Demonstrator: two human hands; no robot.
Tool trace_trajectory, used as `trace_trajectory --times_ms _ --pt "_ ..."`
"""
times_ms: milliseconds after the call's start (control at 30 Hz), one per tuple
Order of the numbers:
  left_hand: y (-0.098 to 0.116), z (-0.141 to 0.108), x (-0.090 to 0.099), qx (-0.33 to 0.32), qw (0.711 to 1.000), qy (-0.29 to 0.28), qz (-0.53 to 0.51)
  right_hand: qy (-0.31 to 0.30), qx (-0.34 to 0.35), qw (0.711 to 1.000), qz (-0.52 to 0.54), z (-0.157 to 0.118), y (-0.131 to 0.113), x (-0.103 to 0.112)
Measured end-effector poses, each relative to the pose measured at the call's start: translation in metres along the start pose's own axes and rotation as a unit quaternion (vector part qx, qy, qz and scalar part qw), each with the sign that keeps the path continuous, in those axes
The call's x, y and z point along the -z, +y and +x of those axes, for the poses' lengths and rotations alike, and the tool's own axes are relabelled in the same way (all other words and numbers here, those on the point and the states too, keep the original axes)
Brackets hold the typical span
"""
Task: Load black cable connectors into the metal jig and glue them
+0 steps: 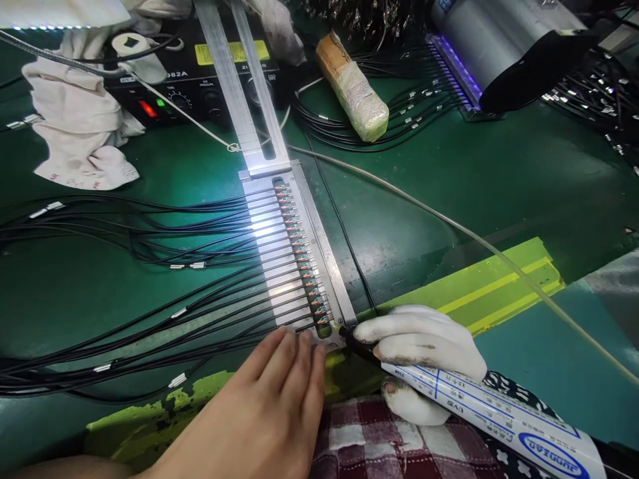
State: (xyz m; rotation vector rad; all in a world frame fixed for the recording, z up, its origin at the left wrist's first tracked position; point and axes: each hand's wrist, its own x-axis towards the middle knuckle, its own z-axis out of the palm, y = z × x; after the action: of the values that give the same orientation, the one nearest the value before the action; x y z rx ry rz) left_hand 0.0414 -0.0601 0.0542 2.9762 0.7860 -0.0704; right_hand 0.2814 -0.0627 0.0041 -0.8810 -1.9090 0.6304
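Note:
A flat metal fixture (279,266) lies on the green mat, with a row of black cables (219,293) entering it from the left and small orange-tipped ends along its slot. My bare left hand (282,392) rests its fingertips on the fixture's near end, fingers pressed together; whether they hold a cable is hidden. My right hand (424,352), in a white glove, is wrapped round a white labelled glue syringe (499,419). The syringe's black front end touches or nearly touches the fixture's near right corner.
A black controller box (190,100) stands at the back left beside crumpled white gloves (84,126). Behind the fixture lies a wrapped block (357,96). A silver lamp (504,53) shines violet on another cable fixture. A clear tube (424,206) crosses the mat (474,173).

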Motion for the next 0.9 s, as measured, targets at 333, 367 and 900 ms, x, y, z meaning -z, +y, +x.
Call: trace_trajectory --times_ms 333,367,900 --pt "-0.001 0.001 -0.008 0.002 1.0 0.029 0.009 0.004 0.003 1.0 -0.004 0.004 0.0 -0.001" --pt "-0.001 0.0 -0.01 0.0 0.999 0.043 0.01 0.006 0.004 1.0 -0.005 0.004 0.0 -0.001" --pt "0.0 -0.001 -0.02 0.005 0.997 0.08 -0.006 0.001 -0.006 1.0 -0.012 0.004 0.001 -0.001"
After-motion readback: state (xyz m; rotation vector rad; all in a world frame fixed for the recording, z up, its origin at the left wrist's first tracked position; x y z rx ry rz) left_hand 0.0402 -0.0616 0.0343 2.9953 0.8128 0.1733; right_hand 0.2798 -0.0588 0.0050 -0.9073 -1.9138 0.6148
